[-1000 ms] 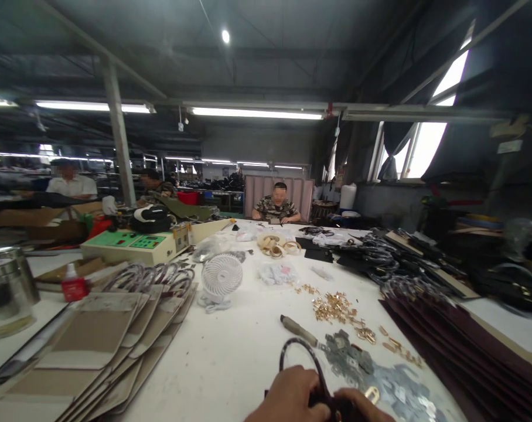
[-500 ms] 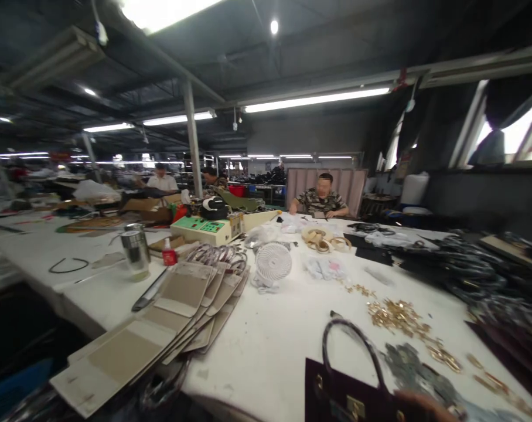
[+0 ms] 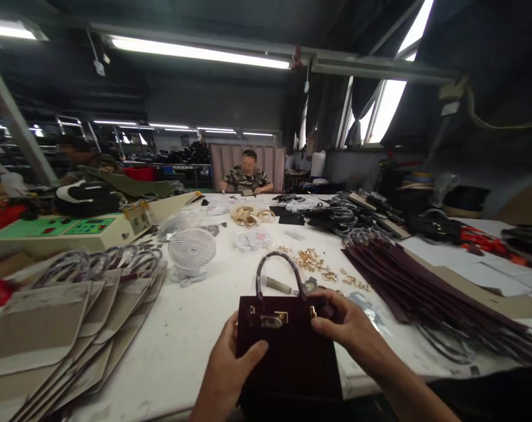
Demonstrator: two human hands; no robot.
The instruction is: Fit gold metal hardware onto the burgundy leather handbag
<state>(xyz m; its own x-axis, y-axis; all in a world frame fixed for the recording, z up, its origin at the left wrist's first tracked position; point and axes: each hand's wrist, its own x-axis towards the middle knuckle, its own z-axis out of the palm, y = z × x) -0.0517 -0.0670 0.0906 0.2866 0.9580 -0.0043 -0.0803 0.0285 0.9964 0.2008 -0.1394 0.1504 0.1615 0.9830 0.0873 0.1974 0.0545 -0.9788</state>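
Observation:
A small dark maroon handbag stands upright at the table's near edge, its single visible handle wrapped in clear film. Gold-coloured fittings sit along its upper front. My left hand grips the bag's left side, thumb across the front. My right hand pinches the upper right corner, thumb beside a gold fitting there and fingers behind the panel. Just beyond the handle lies an olive-grey strip-like tool, partly seen through the handle loop. Loose gold metal pieces are scattered farther back.
Stacked beige bag panels with wrapped handles lie at left, near a white fan and a green-topped machine. Maroon panels are piled at right. Tape rolls lie farther back, and a person sits across the table.
My view has swung right and down. The handbag now appears nearer the middle, more fully in view. Both my hands show on it, where only part of one hand showed at the bottom edge.

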